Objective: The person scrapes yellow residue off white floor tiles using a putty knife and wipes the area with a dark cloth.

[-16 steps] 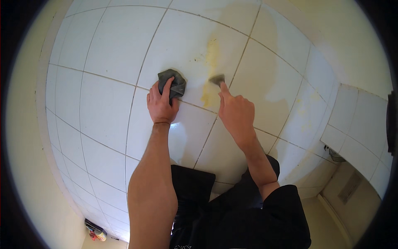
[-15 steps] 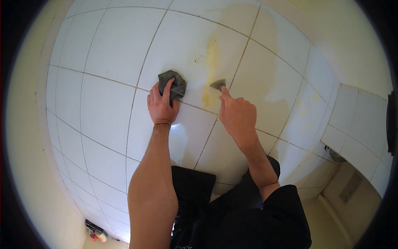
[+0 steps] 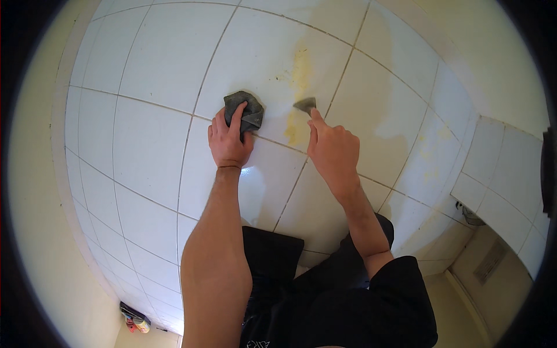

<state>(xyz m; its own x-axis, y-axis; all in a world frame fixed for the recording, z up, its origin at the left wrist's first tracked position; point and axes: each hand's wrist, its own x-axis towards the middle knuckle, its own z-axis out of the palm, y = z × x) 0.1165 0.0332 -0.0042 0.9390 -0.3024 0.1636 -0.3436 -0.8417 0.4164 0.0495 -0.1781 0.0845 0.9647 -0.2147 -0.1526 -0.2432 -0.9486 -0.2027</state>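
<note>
My left hand [image 3: 229, 141] presses a folded dark grey cloth [image 3: 248, 111] against the white tiled surface [image 3: 152, 139], fingers spread over its left and lower sides. To the right, my right hand [image 3: 336, 148] is closed round a scraper. The scraper's flared metal blade [image 3: 306, 105] shows beyond the fingers, while its handle is hidden in the grip. The blade lies at a streak of yellow residue [image 3: 301, 72] running along one tile and down to a grout line. A few dark specks dot the tile left of that streak.
Fainter yellow marks [image 3: 426, 156] spot the tiles at the right. A tiled ledge [image 3: 499, 168] juts out at the far right, with a small dark metal fitting [image 3: 471, 216] under it. Several small items [image 3: 136, 321] sit at the lower left. My black-clothed legs [image 3: 271, 252] are below.
The scraper blade has moved slightly up along the yellow streak with my right hand. My left hand stays on the cloth at about the same spot. The whole view has shifted a little.
</note>
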